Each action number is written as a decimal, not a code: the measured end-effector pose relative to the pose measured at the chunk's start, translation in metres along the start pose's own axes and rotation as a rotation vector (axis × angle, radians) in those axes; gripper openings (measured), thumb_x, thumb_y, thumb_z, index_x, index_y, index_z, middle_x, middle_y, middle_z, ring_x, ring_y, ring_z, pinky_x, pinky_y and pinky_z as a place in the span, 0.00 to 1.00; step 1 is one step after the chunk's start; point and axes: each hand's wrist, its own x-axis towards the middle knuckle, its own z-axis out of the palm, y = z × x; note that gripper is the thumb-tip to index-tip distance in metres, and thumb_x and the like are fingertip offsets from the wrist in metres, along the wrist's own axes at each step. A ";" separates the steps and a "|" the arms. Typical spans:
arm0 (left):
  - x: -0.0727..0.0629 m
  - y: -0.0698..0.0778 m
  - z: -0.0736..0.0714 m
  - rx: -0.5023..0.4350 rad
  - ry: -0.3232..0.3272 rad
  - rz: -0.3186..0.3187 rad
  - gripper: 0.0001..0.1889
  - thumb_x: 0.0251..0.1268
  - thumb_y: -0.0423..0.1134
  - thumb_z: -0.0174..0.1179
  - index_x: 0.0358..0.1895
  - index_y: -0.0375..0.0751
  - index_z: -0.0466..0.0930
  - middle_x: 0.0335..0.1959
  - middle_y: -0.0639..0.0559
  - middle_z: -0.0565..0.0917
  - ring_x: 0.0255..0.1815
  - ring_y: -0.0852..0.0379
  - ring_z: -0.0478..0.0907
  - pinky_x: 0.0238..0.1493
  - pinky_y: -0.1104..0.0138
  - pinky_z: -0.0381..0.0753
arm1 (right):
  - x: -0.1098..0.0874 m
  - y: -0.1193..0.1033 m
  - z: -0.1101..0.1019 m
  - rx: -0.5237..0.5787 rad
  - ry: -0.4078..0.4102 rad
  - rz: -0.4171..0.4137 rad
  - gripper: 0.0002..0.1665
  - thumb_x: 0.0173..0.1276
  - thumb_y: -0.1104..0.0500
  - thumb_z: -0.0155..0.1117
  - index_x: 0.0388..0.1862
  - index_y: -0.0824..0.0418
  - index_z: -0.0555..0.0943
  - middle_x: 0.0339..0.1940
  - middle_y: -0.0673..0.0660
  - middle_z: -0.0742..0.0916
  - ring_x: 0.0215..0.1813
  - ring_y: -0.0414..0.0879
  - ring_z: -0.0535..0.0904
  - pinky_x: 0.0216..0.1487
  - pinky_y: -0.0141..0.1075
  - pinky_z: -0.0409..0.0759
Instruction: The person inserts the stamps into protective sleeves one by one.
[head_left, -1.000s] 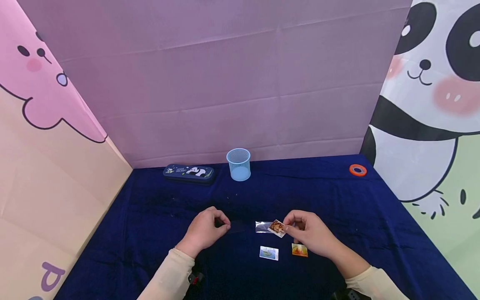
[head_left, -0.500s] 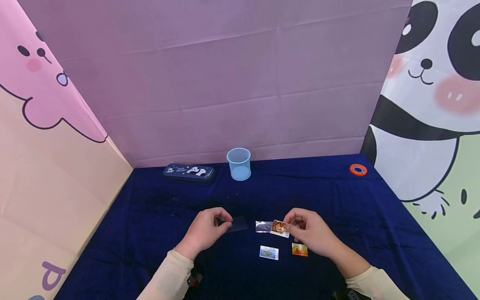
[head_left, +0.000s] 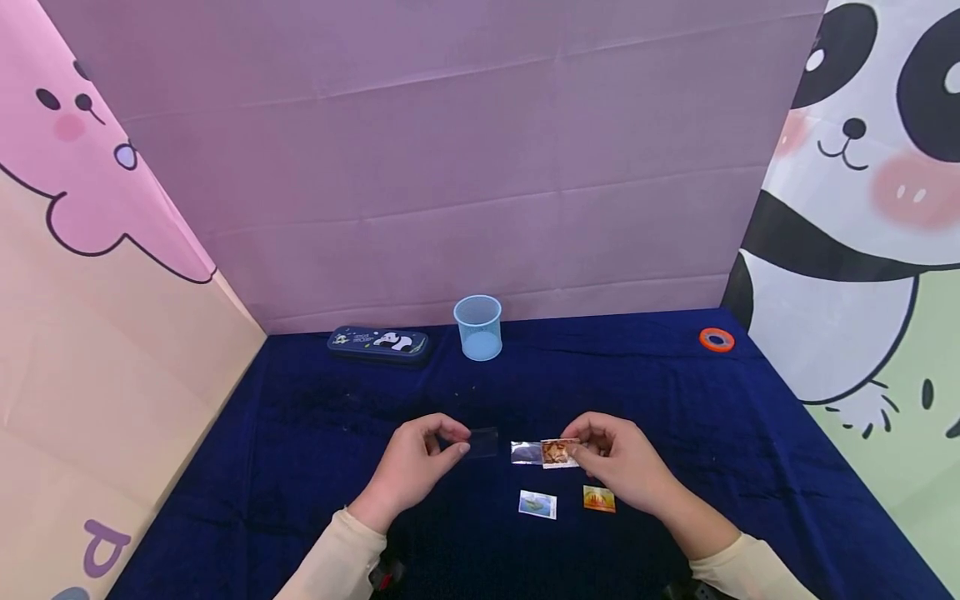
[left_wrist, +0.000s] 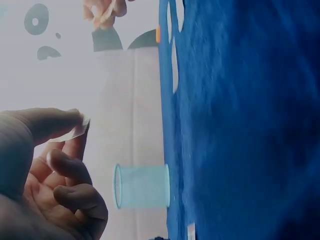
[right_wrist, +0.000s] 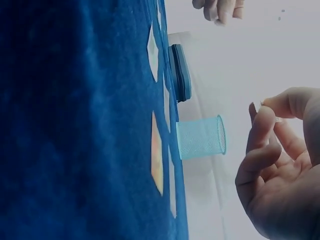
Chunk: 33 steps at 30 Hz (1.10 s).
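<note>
Left grip [head_left: 412, 467], thumb and fingertips pinching the edge of a clear film [head_left: 484, 443], and from the left wrist view I read it as slightly bowed. Right grip [head_left: 622, 463] across from it, pinching a brown picture card [head_left: 556, 452] by its right end, up off the desk [head_left: 660, 387]. Film and card hang apart, facing each other, midway between the side edges. A shiny strip [head_left: 526, 453] lies under the card's left end as I look down; the orange card [head_left: 599, 498] and pale card [head_left: 537, 505] sit toward the front edge.

My worry: film this thin could buckle or slide out if pushed edge-on, and it barely shows against dark cloth. Squeeze too hard, the card may crease; dip the right side, it could nudge the orange one.

Farther out, along the far edge: pencil case [head_left: 378, 344] left, mesh cup [head_left: 480, 329] mid, tape roll [head_left: 717, 340] by the right corner.
</note>
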 end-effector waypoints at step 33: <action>-0.010 0.009 0.028 -0.218 0.078 -0.021 0.03 0.68 0.42 0.72 0.41 0.53 0.91 0.31 0.60 0.84 0.21 0.63 0.68 0.22 0.70 0.68 | -0.003 -0.013 0.019 0.152 0.098 -0.050 0.05 0.76 0.59 0.69 0.44 0.59 0.85 0.35 0.61 0.88 0.35 0.58 0.86 0.31 0.40 0.86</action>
